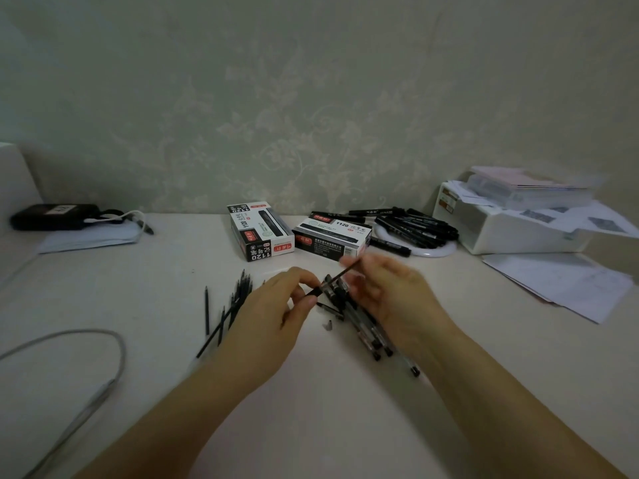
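Observation:
My left hand (276, 305) pinches the black end of a pen barrel (320, 290) over the middle of the white table (311, 392). My right hand (390, 292) pinches a thin black refill (345, 269) that slants up from that barrel. Under and beside my right hand lies a pile of clear gel pens (373, 335). Several loose black refills (228, 307) are spread on the table left of my left hand. A tiny pen part (327, 324) lies between my hands.
Two pen boxes marked 1120 (259, 231) (332, 236) stand behind my hands. Black markers (411, 224) are heaped on a white ring at the back right, next to a white printer (518, 229) and loose papers (560, 285). A grey cable (103, 361) curves at the left; a black pouch (55, 216) sits far left.

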`<action>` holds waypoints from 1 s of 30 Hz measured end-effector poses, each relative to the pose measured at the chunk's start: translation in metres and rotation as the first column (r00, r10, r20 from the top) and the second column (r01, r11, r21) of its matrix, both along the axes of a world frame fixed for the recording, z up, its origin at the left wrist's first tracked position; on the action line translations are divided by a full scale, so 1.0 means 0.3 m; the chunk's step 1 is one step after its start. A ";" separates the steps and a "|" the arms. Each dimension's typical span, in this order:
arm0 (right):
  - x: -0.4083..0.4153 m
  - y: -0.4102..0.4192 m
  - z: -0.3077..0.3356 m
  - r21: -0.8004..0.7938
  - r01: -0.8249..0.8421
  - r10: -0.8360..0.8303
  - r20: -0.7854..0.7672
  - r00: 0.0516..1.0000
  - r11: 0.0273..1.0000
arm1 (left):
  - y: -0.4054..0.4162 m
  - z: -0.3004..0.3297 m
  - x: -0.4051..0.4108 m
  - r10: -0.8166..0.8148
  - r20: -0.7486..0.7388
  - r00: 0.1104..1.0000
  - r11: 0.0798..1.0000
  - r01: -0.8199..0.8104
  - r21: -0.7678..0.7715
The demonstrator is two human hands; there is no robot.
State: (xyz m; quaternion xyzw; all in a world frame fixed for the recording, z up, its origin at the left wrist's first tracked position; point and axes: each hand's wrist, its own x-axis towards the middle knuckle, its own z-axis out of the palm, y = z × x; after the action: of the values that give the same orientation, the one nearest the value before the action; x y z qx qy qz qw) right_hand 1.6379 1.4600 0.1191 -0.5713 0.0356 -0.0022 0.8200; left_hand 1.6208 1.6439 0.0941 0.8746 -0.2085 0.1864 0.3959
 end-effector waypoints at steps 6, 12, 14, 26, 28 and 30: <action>0.094 -0.275 0.017 -0.496 0.561 -0.516 0.241 0.822 0.663 | 0.024 -0.008 0.015 0.070 -0.090 0.993 0.998 -0.070 0.000; 0.150 -0.299 -0.115 -0.883 0.337 -0.334 0.226 0.915 0.327 | 0.048 -0.016 0.027 0.204 -0.136 0.970 0.979 -0.197 0.061; 0.161 -0.292 -0.127 -0.902 0.323 -0.312 0.231 0.922 0.287 | 0.063 -0.016 0.033 0.253 -0.133 0.958 0.965 -0.240 0.106; 0.095 -0.175 -0.066 -0.804 0.545 -0.141 0.526 0.839 0.240 | 0.077 0.009 0.005 0.379 -0.194 0.905 0.887 -0.295 0.356; 0.057 -0.108 -0.050 -0.767 0.538 -0.071 0.551 0.832 0.349 | 0.082 0.008 0.006 0.404 -0.202 0.892 0.862 -0.298 0.410; 0.027 -0.055 -0.050 -0.773 0.505 0.008 0.550 0.835 0.383 | 0.085 0.008 0.005 0.419 -0.197 0.886 0.842 -0.298 0.449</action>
State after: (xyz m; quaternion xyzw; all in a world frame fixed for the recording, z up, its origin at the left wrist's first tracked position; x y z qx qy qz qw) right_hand 1.6461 1.4435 0.1039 -0.8857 -0.0808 -0.2864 0.3563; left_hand 1.6224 1.6694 0.0964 0.9785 -0.0136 0.0813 0.1893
